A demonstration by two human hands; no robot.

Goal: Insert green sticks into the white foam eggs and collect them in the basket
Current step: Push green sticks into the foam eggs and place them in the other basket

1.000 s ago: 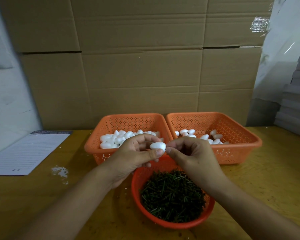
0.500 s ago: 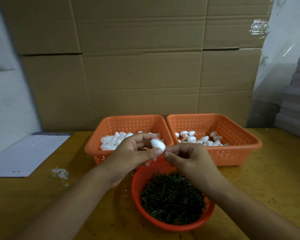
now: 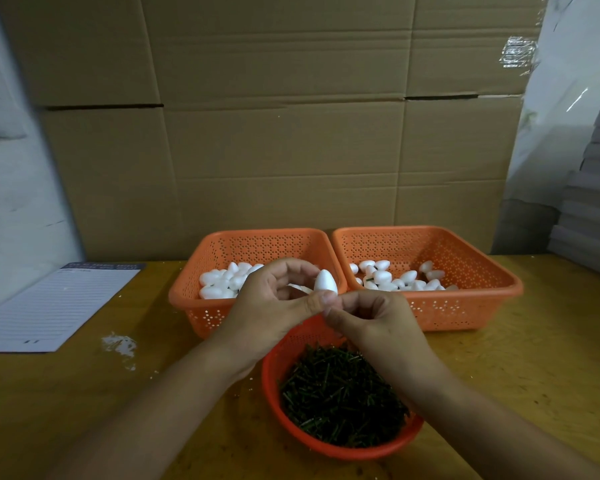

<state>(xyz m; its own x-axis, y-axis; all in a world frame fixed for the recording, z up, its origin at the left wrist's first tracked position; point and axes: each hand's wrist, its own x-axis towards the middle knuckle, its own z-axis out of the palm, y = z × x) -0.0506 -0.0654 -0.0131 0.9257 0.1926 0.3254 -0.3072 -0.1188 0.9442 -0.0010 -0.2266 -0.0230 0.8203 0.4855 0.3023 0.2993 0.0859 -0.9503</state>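
Note:
My left hand (image 3: 274,299) pinches a white foam egg (image 3: 325,280), which stands upright with its pointed end up, above the gap between the baskets. My right hand (image 3: 374,318) sits right beside it with thumb and forefinger pinched together under the egg's base; any stick between them is hidden. Below my hands a round orange bowl (image 3: 274,362) holds a heap of short green sticks (image 3: 340,386). The left orange basket (image 3: 257,244) holds plain white eggs (image 3: 222,282). The right orange basket (image 3: 482,268) holds several eggs, some with green stems (image 3: 395,278).
All of it stands on a yellowish wooden table (image 3: 534,358). A lined paper pad (image 3: 56,303) lies at the left, with white crumbs (image 3: 118,342) near it. Cardboard boxes (image 3: 291,133) form a wall behind the baskets. Grey stacked sheets (image 3: 596,188) rise at the far right.
The egg has turned from lying sideways to standing upright in my left fingers. My right fingertips have moved in under its base. Both hands stay over the bowl.

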